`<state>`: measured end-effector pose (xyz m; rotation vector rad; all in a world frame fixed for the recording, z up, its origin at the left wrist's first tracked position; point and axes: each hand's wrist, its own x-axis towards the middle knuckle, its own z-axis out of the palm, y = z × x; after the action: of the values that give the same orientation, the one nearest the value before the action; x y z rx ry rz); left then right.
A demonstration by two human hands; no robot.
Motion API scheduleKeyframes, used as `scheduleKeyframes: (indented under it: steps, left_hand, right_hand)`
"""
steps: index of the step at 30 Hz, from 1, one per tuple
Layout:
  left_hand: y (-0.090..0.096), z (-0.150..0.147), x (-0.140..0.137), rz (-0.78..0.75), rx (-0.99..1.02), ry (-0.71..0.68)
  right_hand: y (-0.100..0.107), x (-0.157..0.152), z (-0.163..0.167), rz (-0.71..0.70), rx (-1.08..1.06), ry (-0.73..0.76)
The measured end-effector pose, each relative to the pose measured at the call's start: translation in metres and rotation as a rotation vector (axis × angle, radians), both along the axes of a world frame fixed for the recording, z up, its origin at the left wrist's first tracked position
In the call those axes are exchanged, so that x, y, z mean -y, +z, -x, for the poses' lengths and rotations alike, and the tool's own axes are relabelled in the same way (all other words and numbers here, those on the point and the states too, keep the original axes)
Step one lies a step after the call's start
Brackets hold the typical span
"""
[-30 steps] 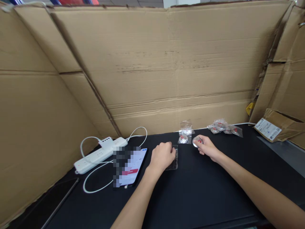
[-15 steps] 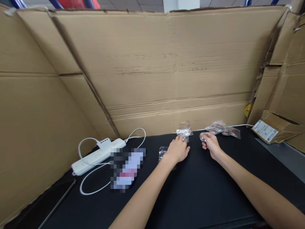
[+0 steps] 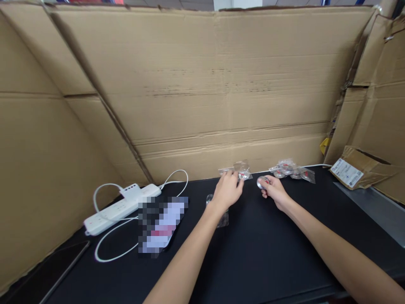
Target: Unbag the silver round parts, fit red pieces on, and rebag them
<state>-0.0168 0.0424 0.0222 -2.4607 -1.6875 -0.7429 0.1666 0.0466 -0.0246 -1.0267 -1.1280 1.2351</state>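
My right hand (image 3: 276,194) is closed around the edge of a round, shiny metal disc (image 3: 262,182) with a red mark, held a little above the black table. My left hand (image 3: 227,190) has its fingers stretched out and slightly apart, palm down, against the edge of a clear plastic bag (image 3: 225,171) near the back of the table. Just right of those fingers lies a bagged disc (image 3: 243,174), also marked red. Clear plastic wrapping (image 3: 223,220) shows partly from under my left wrist. Beyond my right hand is a pile of bagged discs (image 3: 287,169).
A white power strip (image 3: 123,207) with looping cables and a pixelated phone (image 3: 166,226) lie on the left. A dark flat device (image 3: 60,274) is at the near left. Cardboard walls (image 3: 202,93) surround the table (image 3: 253,261). An opened carton (image 3: 360,169) stands at right.
My left hand has shifted left, uncovering the bagged disc beside it. My right hand still holds its disc, now turned so the red mark shows. The camera view has moved slightly.
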Motion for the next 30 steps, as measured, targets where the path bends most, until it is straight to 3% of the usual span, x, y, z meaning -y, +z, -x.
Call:
scheduleKeyframes:
  steps: [4, 12, 17, 20, 23, 26, 30]
  left_hand:
    - [-0.003, -0.003, 0.025, -0.017, 0.348, -0.135]
    - [-0.009, -0.007, 0.039, 0.124, 0.628, -0.273]
    - [-0.014, 0.0, 0.029, 0.146, 0.721, -0.164]
    - [-0.016, 0.004, 0.024, 0.184, 0.833, -0.067]
    - [-0.019, 0.006, 0.021, 0.261, 0.944, -0.006]
    - [-0.022, 0.005, 0.018, 0.331, 1.032, 0.021]
    - [-0.024, 0.004, 0.015, 0.416, 1.136, 0.047]
  right_hand:
    - [0.01, 0.013, 0.009, 0.008, -0.096, 0.178]
    - [0.022, 0.028, 0.017, -0.04, -0.113, 0.332]
    - [0.021, 0.023, 0.015, -0.056, -0.021, 0.258]
    - [0.013, 0.014, 0.006, -0.172, 0.231, 0.066]
    - [0.0, 0.003, -0.008, -0.416, 0.631, -0.082]
    - [-0.009, -0.002, -0.016, -0.471, 0.878, -0.076]
    - [-0.01, -0.001, -0.016, -0.486, 1.044, -0.023]
